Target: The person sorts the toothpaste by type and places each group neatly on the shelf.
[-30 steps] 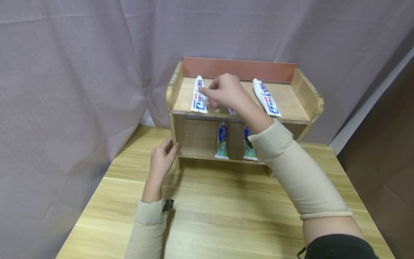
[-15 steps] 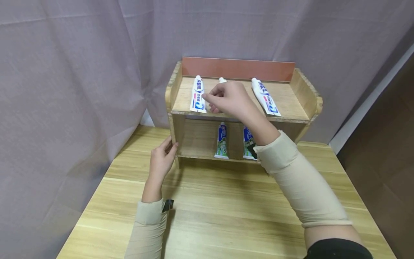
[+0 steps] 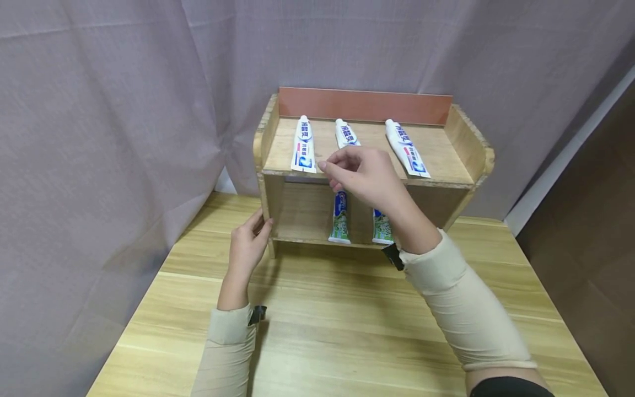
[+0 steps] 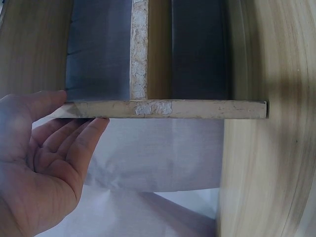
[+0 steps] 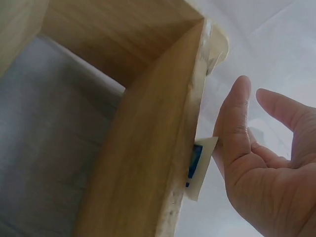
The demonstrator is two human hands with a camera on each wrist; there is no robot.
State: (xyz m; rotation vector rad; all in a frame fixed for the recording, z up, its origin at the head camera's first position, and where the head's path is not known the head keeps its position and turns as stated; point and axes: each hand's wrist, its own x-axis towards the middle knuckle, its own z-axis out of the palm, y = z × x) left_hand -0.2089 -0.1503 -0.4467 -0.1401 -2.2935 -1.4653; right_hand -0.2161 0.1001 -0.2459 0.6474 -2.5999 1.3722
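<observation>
My left hand [image 3: 248, 242] grips the left side panel [image 4: 202, 109] of a small two-tier wooden shelf [image 3: 367, 179], thumb on one face and fingers on the other. My right hand [image 3: 373, 175] hovers before the upper tier's front edge, fingers loosely bent and holding nothing. On that tier lie three white toothpaste tubes: a left one [image 3: 303, 146], a middle one [image 3: 346, 134] partly hidden by my right hand, and a right one [image 3: 408, 150] lying slanted. In the right wrist view, a tube's flat end [image 5: 201, 170] juts past the board edge near my fingers.
Two blue-and-green toothpaste tubes, a left one [image 3: 340, 223] and a right one [image 3: 382, 229], lie on the lower tier, partly covered by my right hand and arm. A reddish-brown strip [image 3: 364, 106] backs the upper tier. The shelf stands on a wooden table [image 3: 322, 325] before a grey curtain [image 3: 124, 110].
My right hand has drawn back toward me and slightly right from over the upper tier, uncovering the middle white tube's cap end. My left hand keeps its place on the panel.
</observation>
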